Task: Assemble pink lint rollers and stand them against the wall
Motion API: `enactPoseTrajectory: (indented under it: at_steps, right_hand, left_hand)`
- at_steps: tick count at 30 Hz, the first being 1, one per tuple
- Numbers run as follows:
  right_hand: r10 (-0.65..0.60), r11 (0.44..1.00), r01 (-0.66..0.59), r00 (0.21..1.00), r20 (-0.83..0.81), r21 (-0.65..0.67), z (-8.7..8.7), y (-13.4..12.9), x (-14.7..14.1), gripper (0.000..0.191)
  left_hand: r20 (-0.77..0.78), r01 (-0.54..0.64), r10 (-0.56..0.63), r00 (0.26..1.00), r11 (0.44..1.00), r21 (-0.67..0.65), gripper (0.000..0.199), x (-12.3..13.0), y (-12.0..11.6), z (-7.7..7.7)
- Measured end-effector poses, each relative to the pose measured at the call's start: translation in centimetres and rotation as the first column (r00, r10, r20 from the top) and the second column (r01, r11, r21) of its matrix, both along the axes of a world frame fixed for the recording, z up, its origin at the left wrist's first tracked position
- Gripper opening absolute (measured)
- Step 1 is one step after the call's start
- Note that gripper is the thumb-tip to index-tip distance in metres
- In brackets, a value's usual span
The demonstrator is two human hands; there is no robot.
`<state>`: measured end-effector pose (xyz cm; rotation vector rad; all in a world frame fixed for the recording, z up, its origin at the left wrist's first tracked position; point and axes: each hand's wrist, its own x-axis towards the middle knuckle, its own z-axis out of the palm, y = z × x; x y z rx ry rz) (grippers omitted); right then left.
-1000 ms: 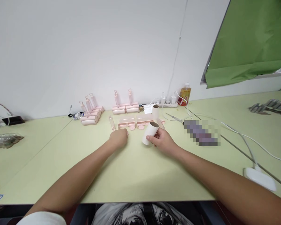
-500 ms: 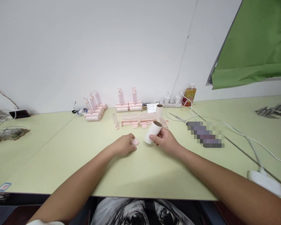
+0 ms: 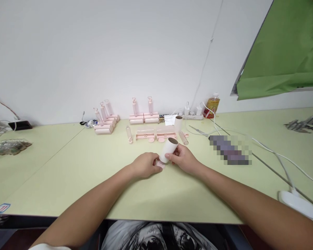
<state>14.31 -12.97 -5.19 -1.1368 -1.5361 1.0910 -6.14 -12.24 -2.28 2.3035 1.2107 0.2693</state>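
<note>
My L hand grips pink disc, R hand grips white tube (bottle label unreadable).

Marking on counter: one label, located at the front left corner. White field, blue rectangular border, red characters that appear to read "11". Bottle, rear right of counter: yellow and red label carries markings too small to read. No other text, brand, number or sign is legible in the head view.
</note>
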Motion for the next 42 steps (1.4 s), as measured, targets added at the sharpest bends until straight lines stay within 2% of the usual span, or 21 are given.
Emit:
enactPoseTrajectory:
  at_steps: [4, 9, 14, 17, 19, 23, 26, 30, 34, 37, 40, 42]
  right_hand:
    - [-0.006, 1.0, 0.007, 1.0, -0.03, 0.017, 0.2, -0.1, 0.0, 0.039]
    - [-0.022, 1.0, 0.023, 0.997, -0.068, 0.018, 0.5, -0.3, -0.1, 0.039]
    - [0.014, 1.0, -0.013, 0.994, -0.112, 0.004, 0.3, -0.2, -0.2, 0.038]
    - [0.03, 1.0, -0.028, 0.986, -0.163, 0.013, 0.3, -0.2, -0.3, 0.043]
    - [0.035, 0.999, -0.031, 0.979, -0.201, 0.024, 0.5, -0.3, -0.3, 0.051]
    - [0.009, 1.0, -0.001, 0.964, -0.266, 0.031, 0.8, -0.5, -0.2, 0.068]
    - [0.006, 1.0, -0.009, 0.959, -0.284, -0.012, 1.2, -0.6, 0.0, 0.076]
    - [0.023, 0.995, -0.052, 0.953, -0.302, -0.088, 1.7, -0.7, 0.0, 0.06]
    - [-0.004, 0.996, -0.027, 0.938, -0.348, -0.085, 2.0, -0.7, 0.1, 0.05]
    - [-0.024, 0.996, -0.009, 0.923, -0.383, -0.084, 2.0, -0.6, 0.1, 0.048]
    - [-0.019, 0.996, -0.02, 0.911, -0.412, -0.09, 1.9, -0.7, 0.1, 0.047]
    - [-0.011, 0.994, -0.037, 0.908, -0.419, -0.105, 2.0, -0.7, 0.0, 0.047]
  left_hand:
    - [-0.022, 0.011, -0.01, 1.0, 1.0, 0.026, 0.022, 0.5, -0.3, -0.1]
    - [0.047, -0.005, 0.004, 0.999, 1.0, 0.019, 0.024, 0.3, -0.3, -0.2]
    - [0.072, 0.003, -0.006, 0.997, 0.999, 0.04, 0.014, 0.3, -0.3, -0.5]
    - [0.134, 0.011, -0.016, 0.991, 0.999, 0.036, 0.009, 0.3, -0.1, -0.8]
    - [0.214, 0.006, -0.003, 0.977, 1.0, -0.013, 0.009, 0.3, 0.1, -1.0]
    - [0.394, -0.092, 0.178, 0.902, 0.97, -0.225, 0.011, 0.1, 0.5, -1.1]
    - [0.491, -0.091, 0.247, 0.835, 0.943, -0.319, 0.009, -0.1, 0.7, -0.6]
    - [0.548, -0.074, 0.285, 0.786, 0.924, -0.375, 0.013, -0.6, 1.0, 0.1]
    - [0.508, -0.036, 0.298, 0.808, 0.886, -0.462, 0.033, -1.5, 1.7, 0.0]
    - [0.541, 0.0, 0.306, 0.783, 0.87, -0.493, 0.043, -2.1, 2.3, -0.3]
    - [0.598, 0.031, 0.311, 0.739, 0.871, -0.491, 0.047, -2.2, 2.5, -0.4]
    - [0.644, 0.032, 0.298, 0.704, 0.893, -0.448, 0.048, -2.1, 2.5, -0.3]
